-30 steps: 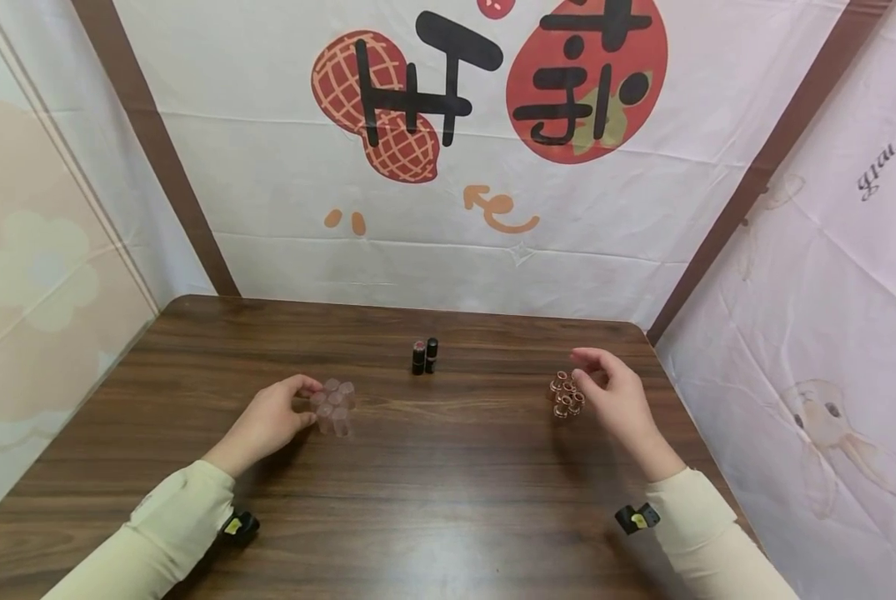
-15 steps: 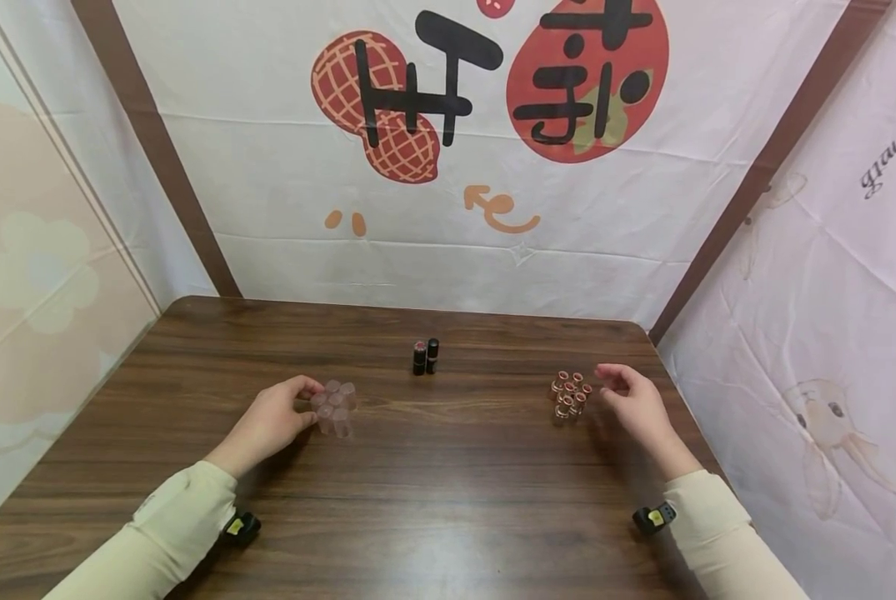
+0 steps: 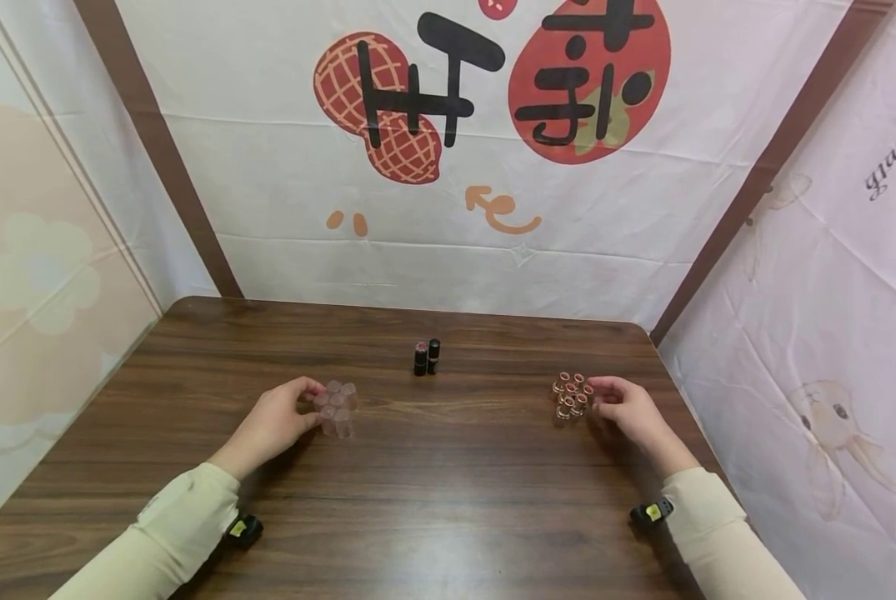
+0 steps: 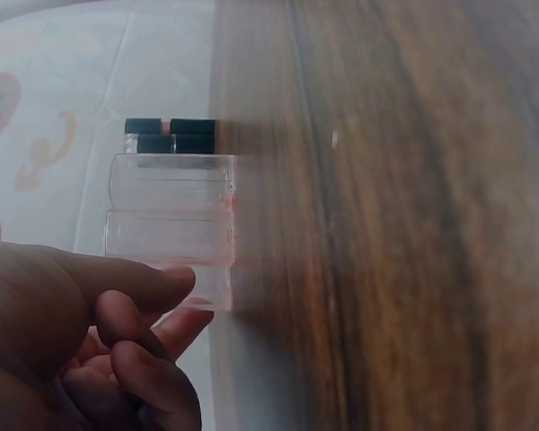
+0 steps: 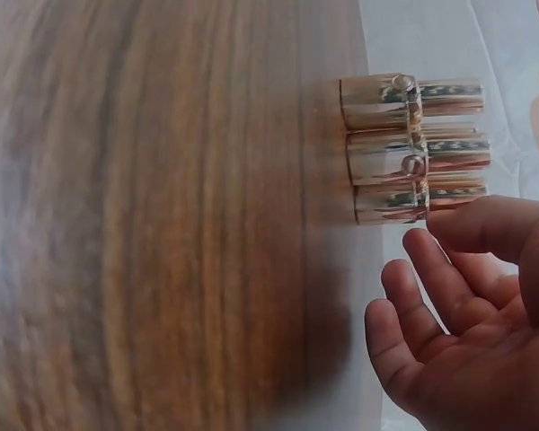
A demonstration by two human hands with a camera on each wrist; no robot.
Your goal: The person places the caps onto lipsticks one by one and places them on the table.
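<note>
My left hand (image 3: 271, 421) is at the left side of a cluster of clear plastic caps (image 3: 342, 423) standing on the table. In the left wrist view, its thumb and a finger pinch the nearest clear cap (image 4: 214, 285), with the other fingers curled below. On the right stands a cluster of gold lipstick tubes (image 3: 565, 407) with open rings on top. My right hand (image 3: 635, 414) is just right of them, fingers loosely bent. In the right wrist view, its thumb tip overlaps the nearest gold tube (image 5: 391, 205), while several fingers hang spread below.
Two black lipsticks (image 3: 421, 360) stand side by side toward the back of the brown wooden table (image 3: 432, 483). A printed white cloth (image 3: 282, 250) hangs behind the table, with more cloth at both sides.
My right hand moved right, away from the gold tubes, then came back left to their near side. The left hand has stayed at the clear caps.
</note>
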